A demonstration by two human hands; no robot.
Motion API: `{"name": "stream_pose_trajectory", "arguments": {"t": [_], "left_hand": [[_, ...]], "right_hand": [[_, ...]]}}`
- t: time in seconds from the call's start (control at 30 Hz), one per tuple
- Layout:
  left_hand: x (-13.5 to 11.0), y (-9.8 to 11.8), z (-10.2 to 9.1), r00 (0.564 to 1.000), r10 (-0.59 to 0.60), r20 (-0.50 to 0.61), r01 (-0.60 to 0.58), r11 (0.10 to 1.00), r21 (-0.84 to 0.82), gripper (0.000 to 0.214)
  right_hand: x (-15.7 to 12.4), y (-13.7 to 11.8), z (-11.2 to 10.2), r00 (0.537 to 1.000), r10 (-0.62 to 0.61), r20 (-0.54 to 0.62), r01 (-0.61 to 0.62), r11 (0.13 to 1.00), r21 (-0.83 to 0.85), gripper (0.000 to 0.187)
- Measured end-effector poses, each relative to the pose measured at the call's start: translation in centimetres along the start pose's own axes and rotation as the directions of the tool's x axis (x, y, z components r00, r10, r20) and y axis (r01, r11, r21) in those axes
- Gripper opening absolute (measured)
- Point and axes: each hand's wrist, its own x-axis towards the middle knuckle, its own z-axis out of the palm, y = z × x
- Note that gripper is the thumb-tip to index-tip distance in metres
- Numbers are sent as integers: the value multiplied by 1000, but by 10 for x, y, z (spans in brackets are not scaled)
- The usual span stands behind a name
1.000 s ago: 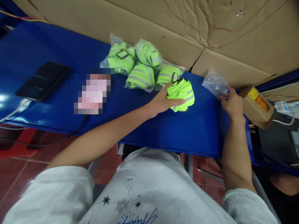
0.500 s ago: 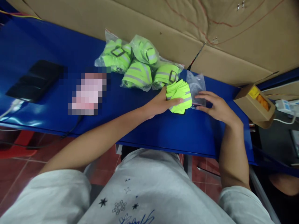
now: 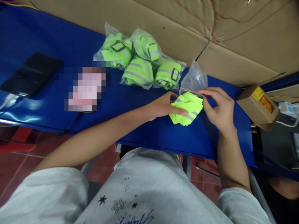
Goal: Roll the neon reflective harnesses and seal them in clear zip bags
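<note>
A folded bundle of neon-yellow reflective strap (image 3: 187,109) with grey stripes is in the grip of my left hand (image 3: 167,107), thumb across its top. My right hand (image 3: 219,104) pinches the edge of a clear zip bag (image 3: 195,77) at its mouth, just right of the bundle. The bag's opening faces the bundle, and its body lies toward the back of the table. Behind my left hand are several filled bags of the same strap, among them a front right bag (image 3: 169,74) with a black buckle and a front middle bag (image 3: 137,74).
On the left of the blue table (image 3: 140,133) lie a black device (image 3: 34,74) with a white cable and a blurred-out pinkish object (image 3: 86,87). A cardboard box (image 3: 257,104) stands at the right end. Cardboard panelling (image 3: 177,40) rises along the back.
My right hand has closed on the bag's mouth and drawn it against the bundle. The bundle in my left hand has moved slightly right and toward me.
</note>
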Motion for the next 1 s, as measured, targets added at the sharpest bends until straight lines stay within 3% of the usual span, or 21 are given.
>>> {"name": "stream_pose_trajectory", "arguments": {"t": [0.2, 0.33, 0.53, 0.73, 0.9, 1.0], "left_hand": [[0, 3, -1, 963, 204, 177, -188, 977, -104, 69], [1, 0, 2, 966, 253, 55, -246, 964, -100, 64], [5, -1, 0, 929, 367, 54, -361, 928, -94, 78], [0, 5, 3, 914, 400, -68, -405, 910, -87, 70], [1, 4, 6, 905, 378, -193, -400, 912, -92, 62], [8, -1, 1, 886, 372, -276, -407, 910, -83, 59]], "right_hand": [[-5, -10, -6, 1000, -30, -8, 31, 999, 39, 32], [-6, -14, -7, 996, -81, 23, 81, 996, 28, 38], [-9, -21, 5, 994, -97, 50, 100, 992, -72, 39], [-7, -21, 7, 982, -42, -182, 6, 981, -194, 34], [-8, -12, 30, 970, 77, -232, -78, 997, 2, 28], [-10, -12, 42, 979, 40, -198, -37, 999, 18, 11]]}}
